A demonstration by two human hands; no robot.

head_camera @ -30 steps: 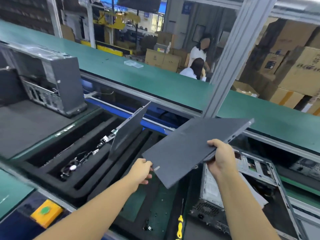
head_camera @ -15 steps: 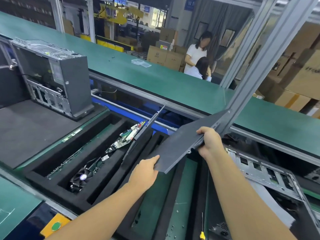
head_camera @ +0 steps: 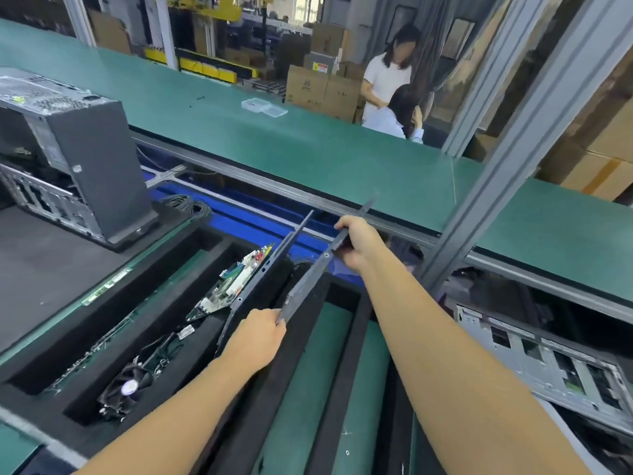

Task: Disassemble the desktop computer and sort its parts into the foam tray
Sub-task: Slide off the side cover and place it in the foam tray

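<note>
I hold a dark grey side panel (head_camera: 310,281) edge-on and nearly vertical above a slot of the black foam tray (head_camera: 346,371). My right hand (head_camera: 358,246) grips its far upper edge. My left hand (head_camera: 257,339) holds its near lower corner. Another dark panel (head_camera: 270,269) stands in the neighbouring slot to the left. Further left in the tray lie a green circuit board (head_camera: 233,286) and a black fan (head_camera: 126,389) with cables. The opened metal computer chassis (head_camera: 548,361) lies at the right.
A second computer tower (head_camera: 89,159) stands on dark foam at the left. A green conveyor belt (head_camera: 308,142) runs across behind the tray, with a clear plastic box (head_camera: 263,107) on it. A grey metal post (head_camera: 507,166) rises right of my hands. Two people stand among cardboard boxes beyond.
The side panel has turned from nearly flat to edge-on and come down to the left toward the tray slot. Both hands kept their hold and moved with it.
</note>
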